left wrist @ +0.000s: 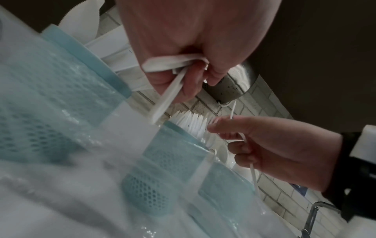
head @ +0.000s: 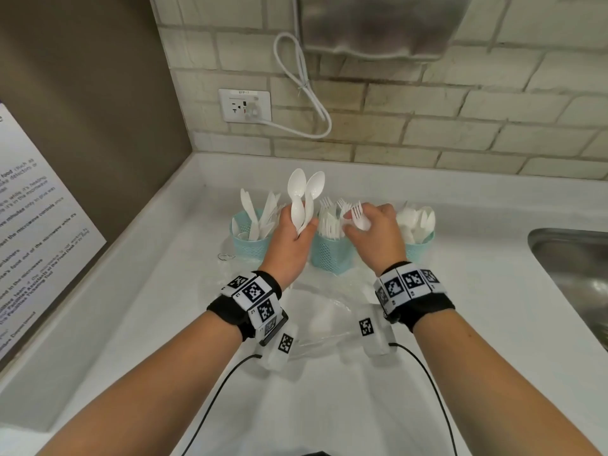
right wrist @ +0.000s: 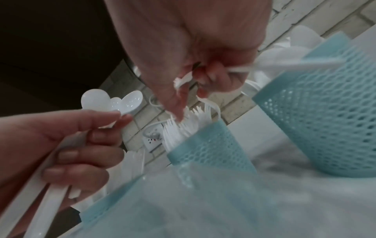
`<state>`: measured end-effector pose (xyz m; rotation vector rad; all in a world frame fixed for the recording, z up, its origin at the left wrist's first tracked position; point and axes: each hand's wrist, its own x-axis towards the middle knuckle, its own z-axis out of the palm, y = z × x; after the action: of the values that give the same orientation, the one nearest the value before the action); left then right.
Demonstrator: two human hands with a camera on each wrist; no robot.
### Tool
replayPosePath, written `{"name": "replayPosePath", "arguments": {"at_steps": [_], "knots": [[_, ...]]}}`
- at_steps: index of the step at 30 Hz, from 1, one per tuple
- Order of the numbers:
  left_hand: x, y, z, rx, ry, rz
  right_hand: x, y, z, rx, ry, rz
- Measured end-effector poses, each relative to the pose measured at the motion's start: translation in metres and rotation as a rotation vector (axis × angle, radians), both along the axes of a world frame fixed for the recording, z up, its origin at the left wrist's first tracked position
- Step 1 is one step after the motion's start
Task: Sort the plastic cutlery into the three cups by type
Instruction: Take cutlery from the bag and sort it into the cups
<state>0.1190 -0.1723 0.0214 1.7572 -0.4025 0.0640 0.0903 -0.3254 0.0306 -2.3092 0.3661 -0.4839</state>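
the middle cup (head: pixel 332 255), the one packed with forks, is the landmark here: the knife cup (head: pixel 251 246) stands just to its left and the spoon cup (head: pixel 419 246) just to its right, all three in a row on the white counter (head: pixel 460 324). the right hand (head: pixel 375 232) hovers over the middle cup's right rim with its fingers curled round a fork (head: pixel 358 216), tines pointing up and away, handle running down through the fist; the right wrist view suggests more than one piece may be in that grip, but blur makes it hard to count. the left hand (head: pixel 292 238) sits over the gap between the knife cup and the middle cup, fingers closed on the handles of a few spoons (head: pixel 304 192) whose bowls stand up and lean slightly back. what matters for the coming move is probably that these spoons belong on the far side of the middle cup, in the spoon cup, so the left hand would have to cross past the right hand, or hand them over; the right hand is much nearer that cup. the fork, with its long axis near upright, lies almost directly above its own cup and likely needs only lowering handle first. a crumpled clear plastic bag (head: pixel 329 307) lies in front of the middle cup; whether any cutlery is left in it cannot be made out, and the cup bottoms are hidden behind the hands.
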Motion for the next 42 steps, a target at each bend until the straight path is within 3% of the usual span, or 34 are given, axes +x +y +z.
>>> {"name": "replayPosePath", "arguments": {"at_steps": [2, 5, 8, 11, 14, 20, 23, 27, 34, 38, 42], "knots": [[-0.001, -0.001, -0.001, -0.012, 0.001, -0.016, -0.001, 0.0, 0.007, 0.103, -0.002, 0.05], [-0.002, -0.003, -0.001, -0.035, 0.038, -0.044, -0.001, -0.001, 0.028, 0.348, -0.205, 0.039], [-0.002, -0.003, -0.004, -0.062, 0.06, -0.094, 0.001, -0.004, 0.044, 0.314, -0.419, -0.011], [0.0, -0.003, -0.008, -0.068, 0.058, -0.115, 0.004, -0.005, 0.045, 0.355, -0.524, 0.001], [0.0, -0.003, -0.009, -0.062, 0.064, -0.132, 0.007, -0.005, 0.031, 0.379, -0.441, -0.002], [-0.004, -0.004, -0.002, -0.05, 0.01, -0.128, 0.012, -0.004, -0.005, 0.284, 0.003, 0.091], [-0.006, -0.007, 0.003, -0.008, -0.019, -0.146, 0.001, 0.001, 0.014, 0.417, -0.138, 0.093], [-0.011, -0.017, 0.01, 0.131, -0.078, -0.229, -0.016, 0.009, 0.047, 0.506, -0.339, 0.303], [-0.006, -0.052, 0.02, 0.08, 0.024, -0.202, -0.031, 0.004, 0.045, 0.599, -0.202, 0.333], [0.001, -0.066, 0.036, -0.033, 0.144, -0.099, -0.044, -0.017, 0.042, 0.546, -0.184, 0.221], [-0.01, -0.086, 0.053, -0.149, 0.215, -0.103, -0.054, -0.029, 0.044, 0.436, -0.138, 0.235]]}}
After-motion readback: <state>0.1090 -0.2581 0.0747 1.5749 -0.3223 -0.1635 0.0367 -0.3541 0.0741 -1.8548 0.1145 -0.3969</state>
